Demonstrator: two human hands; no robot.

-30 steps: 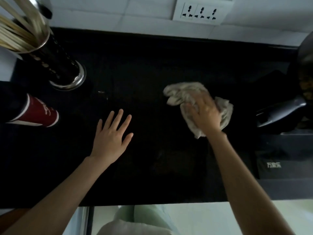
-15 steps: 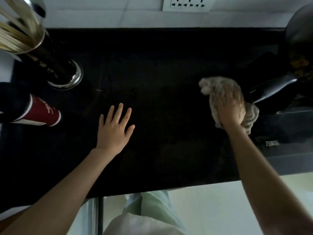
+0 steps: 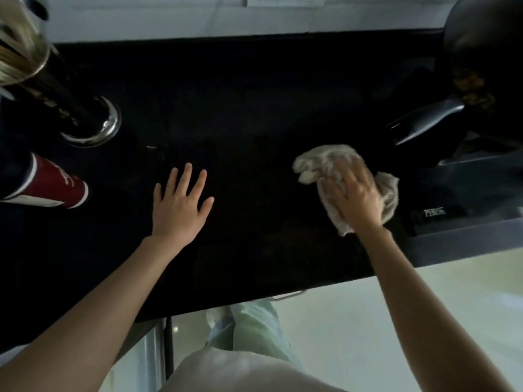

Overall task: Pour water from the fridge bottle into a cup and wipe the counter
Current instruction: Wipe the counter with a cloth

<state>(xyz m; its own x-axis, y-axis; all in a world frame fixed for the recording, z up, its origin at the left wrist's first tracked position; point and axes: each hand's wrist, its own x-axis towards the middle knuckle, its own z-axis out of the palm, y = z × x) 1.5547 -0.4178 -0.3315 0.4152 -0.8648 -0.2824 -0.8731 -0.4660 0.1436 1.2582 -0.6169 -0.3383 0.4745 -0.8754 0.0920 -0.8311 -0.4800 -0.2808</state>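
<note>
My right hand (image 3: 353, 196) presses a crumpled beige cloth (image 3: 319, 162) onto the black counter (image 3: 254, 108), at the right side beside the stove; the fingers lie spread over the cloth and look blurred. My left hand (image 3: 178, 207) rests flat on the counter near its middle, fingers straight and spread, holding nothing. A red cup with a white band (image 3: 53, 188) stands at the left edge of the counter. No bottle is in view.
A shiny metal utensil holder (image 3: 65, 100) with chopsticks stands at the back left. At the right sits a dark stove (image 3: 467, 199) with a black pan (image 3: 481, 52) whose handle (image 3: 424, 123) reaches toward the cloth. A wall socket is at the top.
My right hand swept the cloth right toward the stove, then back left and slightly nearer to me. The left hand stayed flat in place.
</note>
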